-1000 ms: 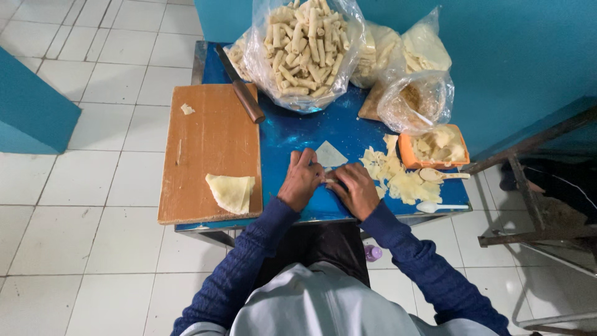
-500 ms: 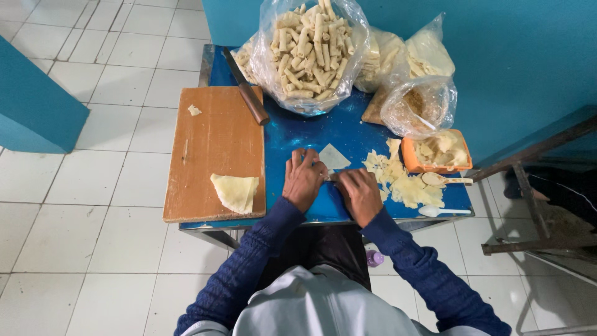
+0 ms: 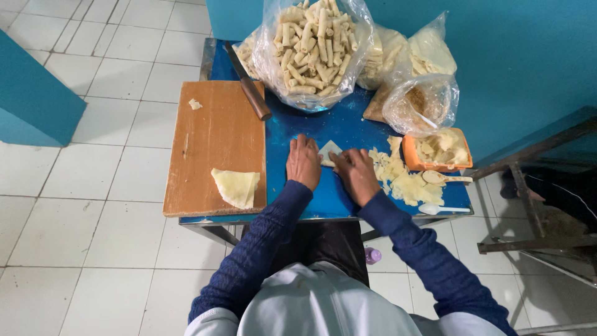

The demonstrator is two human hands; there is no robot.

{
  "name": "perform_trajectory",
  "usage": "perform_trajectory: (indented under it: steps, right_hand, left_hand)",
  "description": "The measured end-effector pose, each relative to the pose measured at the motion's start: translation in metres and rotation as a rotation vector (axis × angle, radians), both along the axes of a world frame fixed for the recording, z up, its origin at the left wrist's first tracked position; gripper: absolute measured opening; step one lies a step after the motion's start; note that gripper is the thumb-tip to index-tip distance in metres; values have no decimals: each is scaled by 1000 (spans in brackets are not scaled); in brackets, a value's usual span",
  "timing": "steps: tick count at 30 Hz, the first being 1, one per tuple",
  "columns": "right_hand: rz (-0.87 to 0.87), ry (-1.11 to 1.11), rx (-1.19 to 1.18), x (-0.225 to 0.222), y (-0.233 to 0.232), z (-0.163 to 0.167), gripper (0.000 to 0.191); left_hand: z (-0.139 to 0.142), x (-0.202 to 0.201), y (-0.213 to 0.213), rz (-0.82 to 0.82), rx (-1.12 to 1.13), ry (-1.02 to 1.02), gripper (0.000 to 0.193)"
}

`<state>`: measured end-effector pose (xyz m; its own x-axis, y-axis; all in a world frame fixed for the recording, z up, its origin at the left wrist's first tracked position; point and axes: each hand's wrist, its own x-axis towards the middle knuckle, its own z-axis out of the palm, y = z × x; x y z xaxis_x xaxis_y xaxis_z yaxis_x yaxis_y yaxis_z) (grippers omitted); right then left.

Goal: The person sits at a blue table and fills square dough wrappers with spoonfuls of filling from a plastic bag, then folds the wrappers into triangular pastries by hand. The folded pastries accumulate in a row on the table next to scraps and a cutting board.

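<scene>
While the blue worktop (image 3: pixel 311 127) is filling the middle of the frame over a white tiled floor (image 3: pixel 81 186), a wooden cutting board (image 3: pixel 214 143) is lying on its left side, reaching past the worktop's left edge. At the upper centre a big clear bag of rolled pastry sticks (image 3: pixel 314 43) is standing, with two more clear bags (image 3: pixel 416 81) crowding just to its right. A folded pastry sheet (image 3: pixel 236 186) is resting on the lower right corner of the board, and a knife with a wooden handle (image 3: pixel 249 84) is lying slantwise along the board's upper right edge. An orange tray of filling (image 3: pixel 438 150) is sitting at the right of the worktop, with a loose heap of torn pastry pieces (image 3: pixel 401 180) just left of and below it and a spoon (image 3: pixel 438 178) lying beside it. The left hand (image 3: pixel 303 163) and right hand (image 3: pixel 356 175), both in dark blue sleeves, are pressing down side by side at the centre of the worktop. Between them a small triangular pastry piece (image 3: pixel 329 150) is lying flat on the worktop; the left hand's fingers are stretched out flat and together at its left edge, and the right hand's fingers are bent onto its right corner, touching it.
</scene>
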<state>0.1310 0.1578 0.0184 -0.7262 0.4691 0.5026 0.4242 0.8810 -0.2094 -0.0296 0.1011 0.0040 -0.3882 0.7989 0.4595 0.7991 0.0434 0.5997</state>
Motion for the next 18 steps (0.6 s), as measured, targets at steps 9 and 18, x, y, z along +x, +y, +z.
perform_trajectory:
  steps: [9, 18]
  right_hand:
    - [291, 102, -1008, 13, 69, 46, 23]
    - [473, 669, -1075, -65, 126, 167, 41]
  left_hand:
    - [13, 5, -2, -21, 110, -21, 9]
    - [16, 4, 0, -189, 87, -456, 12]
